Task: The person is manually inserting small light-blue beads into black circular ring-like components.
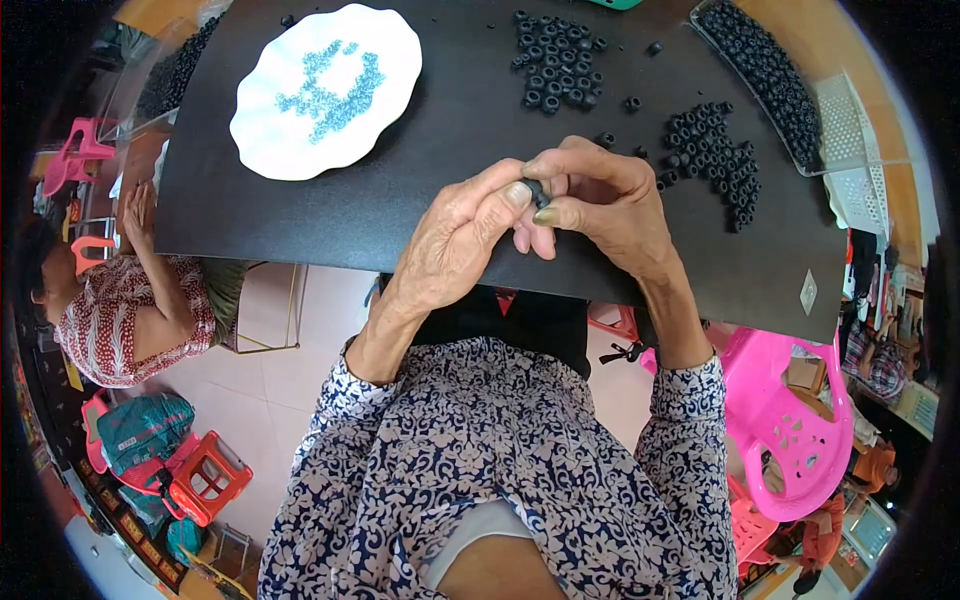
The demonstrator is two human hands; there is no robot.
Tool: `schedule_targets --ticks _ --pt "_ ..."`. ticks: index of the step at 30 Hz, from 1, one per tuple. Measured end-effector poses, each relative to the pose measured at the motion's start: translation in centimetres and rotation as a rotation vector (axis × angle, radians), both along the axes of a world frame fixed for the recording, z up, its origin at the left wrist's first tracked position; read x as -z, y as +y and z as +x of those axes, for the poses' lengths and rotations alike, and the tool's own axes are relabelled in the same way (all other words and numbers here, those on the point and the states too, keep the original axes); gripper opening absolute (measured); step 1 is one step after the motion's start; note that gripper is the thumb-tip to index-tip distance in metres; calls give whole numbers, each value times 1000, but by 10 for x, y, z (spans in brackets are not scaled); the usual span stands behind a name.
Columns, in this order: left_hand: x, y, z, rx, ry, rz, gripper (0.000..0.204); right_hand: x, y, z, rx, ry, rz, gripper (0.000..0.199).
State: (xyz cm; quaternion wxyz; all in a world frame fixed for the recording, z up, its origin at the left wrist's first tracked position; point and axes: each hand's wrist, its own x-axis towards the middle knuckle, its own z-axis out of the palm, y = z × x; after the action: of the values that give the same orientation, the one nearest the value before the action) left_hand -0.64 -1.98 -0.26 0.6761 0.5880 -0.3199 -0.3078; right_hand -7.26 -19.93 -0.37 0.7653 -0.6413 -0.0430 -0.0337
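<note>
My left hand (450, 235) and my right hand (625, 215) meet above the near edge of the dark table. Between their fingertips they pinch a small black part (540, 193), mostly covered by the thumbs and fingers; it looks like the black ring-shaped pieces lying about. Beyond the hands lies a group of thick black rings (560, 65). To the right of my right hand spreads a second cluster of smaller black ring-like pieces (712, 150). A few single rings (633, 103) lie between the two groups.
A white scalloped plate (258, 130) with pale blue speckles stands at the far left. A long clear tray (765, 80) of black pieces and a white perforated basket (850, 150) line the right edge. Another person (140, 320) sits at left; a pink chair (790, 420) stands right.
</note>
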Motion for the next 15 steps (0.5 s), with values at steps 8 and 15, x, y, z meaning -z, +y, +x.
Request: schedule_targets --ticks 8,15 --pt "-1 -3 -1 -1 -7 27 33 4 0 2 16 -25 -9 27" --pt "-2 1 1 5 -92 81 32 7 -10 9 -109 72 -19 29"
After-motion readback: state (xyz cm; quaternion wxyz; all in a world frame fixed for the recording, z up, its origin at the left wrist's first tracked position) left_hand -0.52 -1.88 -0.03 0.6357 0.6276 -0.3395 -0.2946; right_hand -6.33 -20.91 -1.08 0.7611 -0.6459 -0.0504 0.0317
